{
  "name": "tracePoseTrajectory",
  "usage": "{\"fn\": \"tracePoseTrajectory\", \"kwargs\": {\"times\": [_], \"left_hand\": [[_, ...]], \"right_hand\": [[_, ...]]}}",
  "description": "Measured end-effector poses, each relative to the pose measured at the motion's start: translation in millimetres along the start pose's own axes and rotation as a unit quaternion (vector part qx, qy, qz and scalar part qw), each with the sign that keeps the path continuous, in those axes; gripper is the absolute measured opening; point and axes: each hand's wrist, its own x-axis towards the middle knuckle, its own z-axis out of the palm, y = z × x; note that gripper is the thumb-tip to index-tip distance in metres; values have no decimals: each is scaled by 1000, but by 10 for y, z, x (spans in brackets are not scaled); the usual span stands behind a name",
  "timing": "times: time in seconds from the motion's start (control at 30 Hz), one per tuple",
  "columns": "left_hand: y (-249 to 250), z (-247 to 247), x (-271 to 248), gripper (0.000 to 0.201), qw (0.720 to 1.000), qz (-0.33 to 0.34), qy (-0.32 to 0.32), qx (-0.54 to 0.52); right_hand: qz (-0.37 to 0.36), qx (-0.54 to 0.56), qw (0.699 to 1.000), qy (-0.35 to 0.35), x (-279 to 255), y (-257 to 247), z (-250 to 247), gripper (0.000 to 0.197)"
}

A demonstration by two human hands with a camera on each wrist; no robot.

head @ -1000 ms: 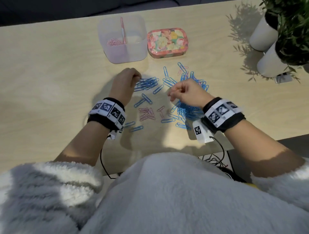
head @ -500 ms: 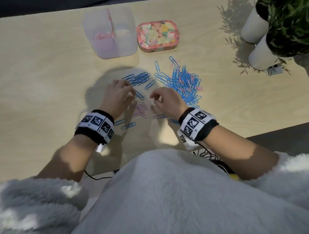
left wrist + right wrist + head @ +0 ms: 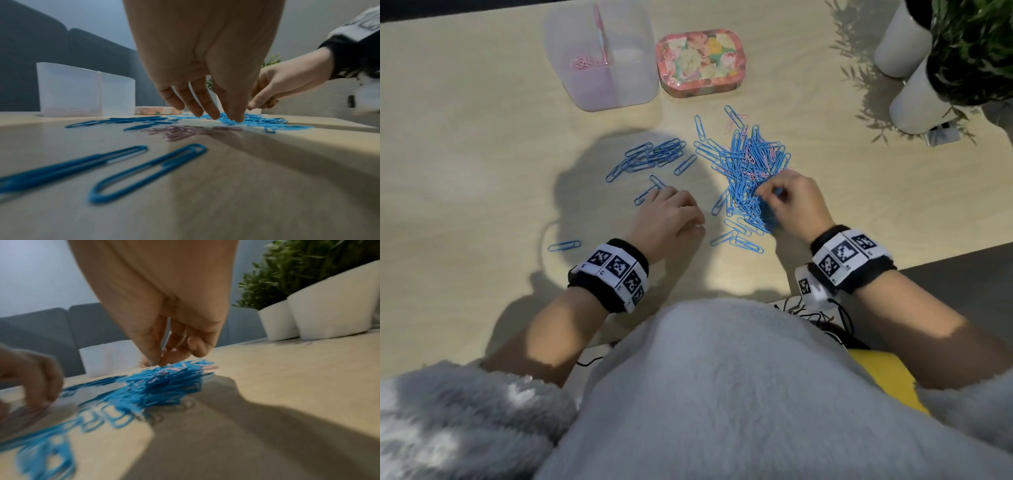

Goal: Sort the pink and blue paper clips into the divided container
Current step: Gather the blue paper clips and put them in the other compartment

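Note:
A translucent divided container [image 3: 633, 85] stands at the back; several pink clips [image 3: 585, 63] lie in its left compartment. A big pile of blue clips [image 3: 748, 164] with a few pink ones mixed in lies mid-table, and a smaller blue group [image 3: 650, 157] sits to its left. My left hand [image 3: 671, 214] hovers over a small cluster of pink clips [image 3: 180, 132], fingers [image 3: 207, 110] pointing straight down at them. My right hand [image 3: 767, 195] is at the near edge of the pile, where thumb and forefinger [image 3: 158, 362] pinch a clip; its colour is unclear.
A floral tin [image 3: 700, 63] sits right of the container. Two white plant pots [image 3: 914, 99] stand at the back right. Loose blue clips [image 3: 564, 245] lie near my left wrist, and the table's near edge [image 3: 928, 263] passes under my right wrist.
My left hand drew back from the small blue group to the pink cluster. My right hand came to that cluster, then went right to the big pile, where it now pinches.

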Motion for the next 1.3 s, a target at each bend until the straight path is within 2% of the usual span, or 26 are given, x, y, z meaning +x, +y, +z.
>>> {"fn": "tracePoseTrajectory", "kwargs": {"times": [0.07, 0.13, 0.2, 0.27, 0.37, 0.43, 0.5, 0.57, 0.63, 0.7, 0.77, 0.83, 0.9, 1.03, 1.13, 1.2, 1.3], "left_hand": [[45, 48, 20, 24, 1000, 20, -2, 10], [86, 115, 37, 19, 999, 45, -15, 18], [149, 162, 52, 23, 998, 65, -21, 18], [208, 172, 94, 27, 997, 69, -5, 14], [254, 152, 203, 34, 998, 54, -5, 42], [231, 144, 255, 42, 997, 49, -11, 67], [198, 105, 274, 37, 997, 42, -20, 61], [178, 71, 260, 32, 998, 40, -12, 48], [152, 30, 248, 29, 999, 34, -5, 33], [95, -2, 296, 25, 1000, 0, 3, -1], [24, -44, 417, 25, 999, -38, 13, -29], [-28, -91, 581, 24, 997, -59, 21, -53], [-50, -137, 740, 24, 996, -63, 12, -66], [-51, -163, 938, 18, 994, -82, -42, -64], [-80, -197, 940, 11, 988, -102, -48, -106], [-131, -241, 889, 11, 983, -121, -22, -135], [-282, -306, 824, 16, 972, -169, 38, -158]], "right_hand": [[31, -16, 999, 2, 69, 38, -49, 14], [10, -51, 998, -48, 94, 21, -70, 23], [-17, -91, 991, -98, 114, -10, -49, 35], [-27, -102, 990, -96, 171, -28, -17, 27], [-2, -38, 997, -65, 288, -38, -58, 7], [18, 11, 999, -43, 347, -21, -134, 9], [25, 19, 999, -19, 369, 5, -197, 8], [6, 10, 1000, -29, 360, 19, -208, 10], [-36, -14, 996, -84, 317, 6, -155, 13], [-79, -83, 986, -118, 275, -12, -73, 18], [-91, -145, 979, -109, 255, -23, -35, 16], [-82, -150, 981, -95, 260, -14, -31, 9], [-47, -89, 991, -90, 277, -1, -49, 3], [4, 47, 997, -57, 347, 39, -135, 12], [35, 113, 992, -54, 402, 87, -177, 25], [55, 167, 984, -42, 423, 99, -199, 31], [90, 229, 969, -30, 427, 80, -230, 16]]}}
